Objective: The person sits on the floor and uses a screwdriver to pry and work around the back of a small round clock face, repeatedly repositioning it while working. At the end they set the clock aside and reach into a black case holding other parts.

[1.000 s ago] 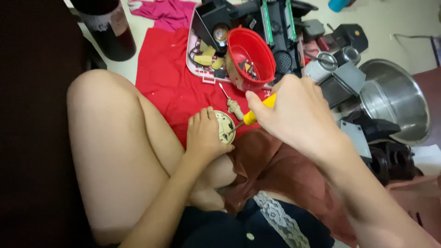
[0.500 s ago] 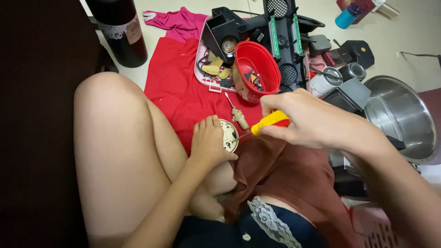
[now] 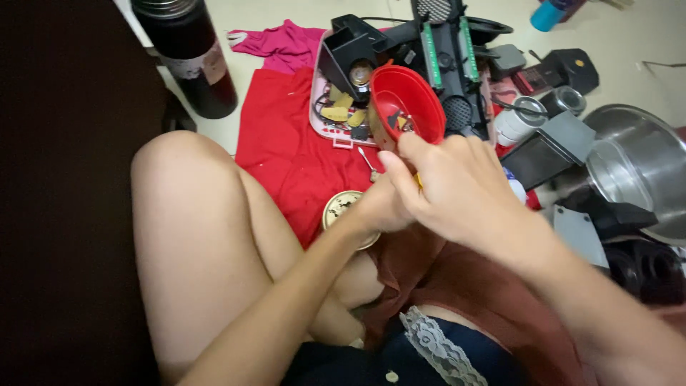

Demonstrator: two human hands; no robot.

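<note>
My left hand (image 3: 375,209) is closed on a small round gold-rimmed disc (image 3: 340,208) that rests above my knee, over a red cloth (image 3: 286,157). Most of that hand is hidden by my right hand (image 3: 454,187), which lies over it and touches it. The right fingers are closed around a yellow-handled tool (image 3: 419,183), of which only a sliver shows. Just beyond the knuckles, a red bowl (image 3: 409,104) with small parts inside stands tilted.
A pink tray (image 3: 323,123) holds yellow bits and black parts. On the cloth lies a small metal tool (image 3: 369,164). A dark bottle (image 3: 191,61) stands at the far left, black appliance pieces (image 3: 446,46) lie at the back, and a steel pot (image 3: 632,168) sits on the right.
My right hand has moved left with the yellow-handled tool, onto my left hand and the disc. The tool's handle, plain before, is now almost hidden.
</note>
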